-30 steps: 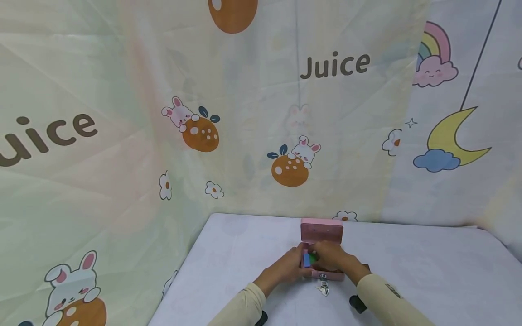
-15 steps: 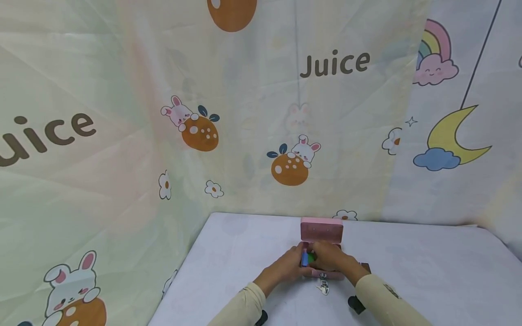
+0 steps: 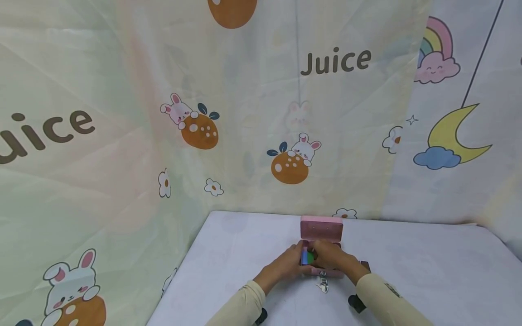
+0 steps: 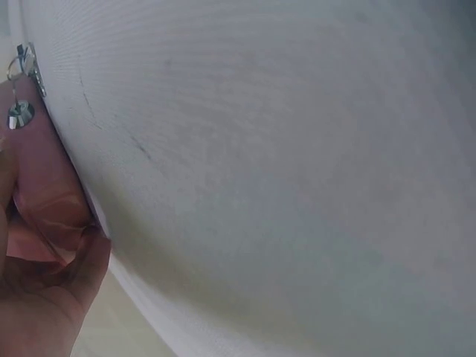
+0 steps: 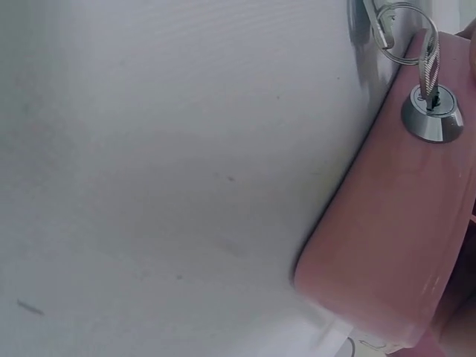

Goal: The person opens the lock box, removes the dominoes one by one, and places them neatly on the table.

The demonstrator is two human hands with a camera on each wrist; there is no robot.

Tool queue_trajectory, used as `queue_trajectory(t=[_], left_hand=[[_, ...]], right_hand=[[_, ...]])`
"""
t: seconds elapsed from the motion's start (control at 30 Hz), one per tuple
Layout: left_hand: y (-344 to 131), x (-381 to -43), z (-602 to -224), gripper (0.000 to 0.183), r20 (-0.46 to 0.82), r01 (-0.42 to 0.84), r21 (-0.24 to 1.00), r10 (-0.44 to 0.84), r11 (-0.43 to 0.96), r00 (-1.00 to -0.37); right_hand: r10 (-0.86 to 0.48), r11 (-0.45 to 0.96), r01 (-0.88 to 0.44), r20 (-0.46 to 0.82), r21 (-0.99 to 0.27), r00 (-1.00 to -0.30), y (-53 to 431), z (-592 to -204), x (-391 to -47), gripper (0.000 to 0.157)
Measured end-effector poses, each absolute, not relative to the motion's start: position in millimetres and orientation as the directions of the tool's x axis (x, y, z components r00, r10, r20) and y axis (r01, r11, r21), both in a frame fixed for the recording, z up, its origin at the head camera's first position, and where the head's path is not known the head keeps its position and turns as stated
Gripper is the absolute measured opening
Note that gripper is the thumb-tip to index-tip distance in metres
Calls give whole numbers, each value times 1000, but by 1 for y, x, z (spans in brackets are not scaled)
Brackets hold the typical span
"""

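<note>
A small pink metal lock box stands on the white table with its lid raised. My left hand grips its left side, the thumb at the front wall. In the left wrist view, my left fingers curl round the box's corner. My right hand reaches down into the box, its fingertips hidden. Next to those fingers lie a blue piece and a green piece; I cannot tell whether the hand holds either. A key sits in the round front lock, its ring hanging.
The white table runs out on both sides of the box. A printed cloth with rabbits and oranges hangs behind and to the left. Black wrist gear shows under the right sleeve. More keys dangle in front of the box.
The blue and green pieces have shifted slightly beside my right fingers. Both hands stay at the box, and the head view has tilted down a little.
</note>
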State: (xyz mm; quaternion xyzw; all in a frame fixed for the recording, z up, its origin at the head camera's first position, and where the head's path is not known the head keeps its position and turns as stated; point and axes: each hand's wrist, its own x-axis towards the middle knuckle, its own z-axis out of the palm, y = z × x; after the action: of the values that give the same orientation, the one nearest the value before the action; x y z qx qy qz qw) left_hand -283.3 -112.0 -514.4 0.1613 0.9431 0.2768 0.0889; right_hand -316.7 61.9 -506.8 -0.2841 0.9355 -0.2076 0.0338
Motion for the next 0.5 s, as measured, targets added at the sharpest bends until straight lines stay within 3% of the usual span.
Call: queue_trajectory(t=[0.3,0.5], left_hand=[[-112,-285,-514,90,-80,255,542,352,801,-933],[-112,-284,-514,90,-76,264,539,358,800,-930]], right_hand=[[-544,730,-479,10,-488,-839,62,-506,-316,37],[-553,725,-504,40,-468,-832,63,-509,-315,41]])
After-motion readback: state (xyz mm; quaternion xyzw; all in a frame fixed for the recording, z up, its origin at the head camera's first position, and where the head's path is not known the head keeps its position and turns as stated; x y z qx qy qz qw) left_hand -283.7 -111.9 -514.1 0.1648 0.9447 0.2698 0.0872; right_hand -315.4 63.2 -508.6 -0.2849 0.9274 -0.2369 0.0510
